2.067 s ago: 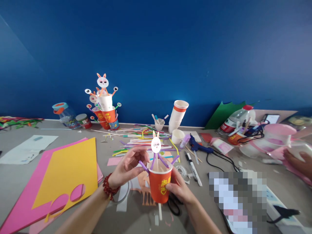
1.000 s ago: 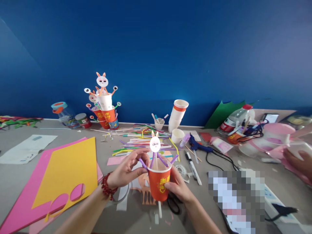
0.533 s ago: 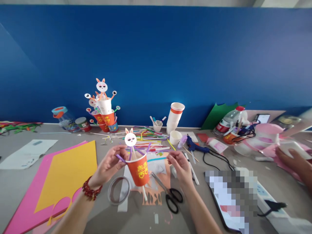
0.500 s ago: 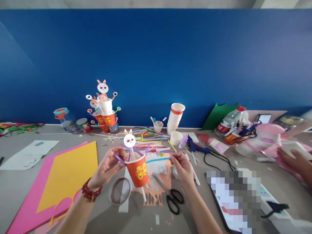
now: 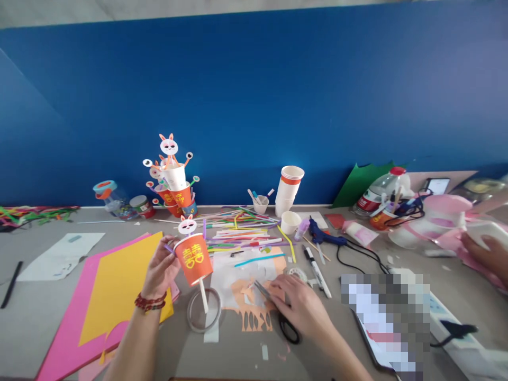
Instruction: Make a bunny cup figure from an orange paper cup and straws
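Left hand (image 5: 161, 271) pinching tilted red cup (image 5: 193, 260) near rim, white stick (image 5: 203, 295) protruding below. Right hand (image 5: 300, 300) over scissors (image 5: 262, 289), fingers loosely bent; grip unclear.

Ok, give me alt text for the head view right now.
The left hand holds up a tilted red cup topped with a rabbit face, a white stick jutting from beneath; the right hand is over black-handled scissors on a gray table. Behind, stacked cups with more rabbit faces stand before a blue wall.
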`<state>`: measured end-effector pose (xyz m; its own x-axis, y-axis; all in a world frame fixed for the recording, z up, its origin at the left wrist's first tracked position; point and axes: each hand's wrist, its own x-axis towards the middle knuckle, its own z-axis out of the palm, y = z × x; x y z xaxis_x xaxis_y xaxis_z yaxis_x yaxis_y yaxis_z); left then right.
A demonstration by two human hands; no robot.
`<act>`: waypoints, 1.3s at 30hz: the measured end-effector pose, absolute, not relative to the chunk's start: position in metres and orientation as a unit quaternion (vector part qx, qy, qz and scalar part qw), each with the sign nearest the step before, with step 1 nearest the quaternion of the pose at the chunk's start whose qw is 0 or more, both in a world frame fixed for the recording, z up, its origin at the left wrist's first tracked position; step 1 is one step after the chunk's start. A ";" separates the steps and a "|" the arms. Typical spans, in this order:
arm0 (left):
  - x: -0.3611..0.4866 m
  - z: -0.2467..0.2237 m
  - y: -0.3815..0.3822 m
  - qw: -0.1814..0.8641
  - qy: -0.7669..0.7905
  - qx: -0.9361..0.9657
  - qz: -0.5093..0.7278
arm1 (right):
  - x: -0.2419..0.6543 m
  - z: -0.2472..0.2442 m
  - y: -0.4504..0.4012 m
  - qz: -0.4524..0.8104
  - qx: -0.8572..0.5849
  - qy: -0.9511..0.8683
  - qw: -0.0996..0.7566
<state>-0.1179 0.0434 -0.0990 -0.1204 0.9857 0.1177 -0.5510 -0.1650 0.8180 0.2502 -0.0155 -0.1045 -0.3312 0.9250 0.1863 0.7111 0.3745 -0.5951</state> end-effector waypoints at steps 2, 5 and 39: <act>-0.121 -0.104 0.045 0.573 0.318 0.325 0.682 | 0.251 -0.116 -0.026 0.175 -0.522 -0.807 0.215; -0.117 -0.106 0.044 0.588 0.319 0.300 0.680 | 0.253 -0.128 -0.034 0.144 -0.527 -0.816 0.189; -0.085 -0.111 0.038 0.669 0.284 0.233 0.646 | 0.232 -0.113 -0.022 0.169 -0.476 -0.847 0.164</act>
<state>-0.0850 0.0384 -0.1109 0.0027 0.9969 -0.0790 -0.7315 0.0558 0.6796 0.2316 -0.0217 -0.1130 -0.4937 0.8618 0.1161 0.7510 0.4899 -0.4427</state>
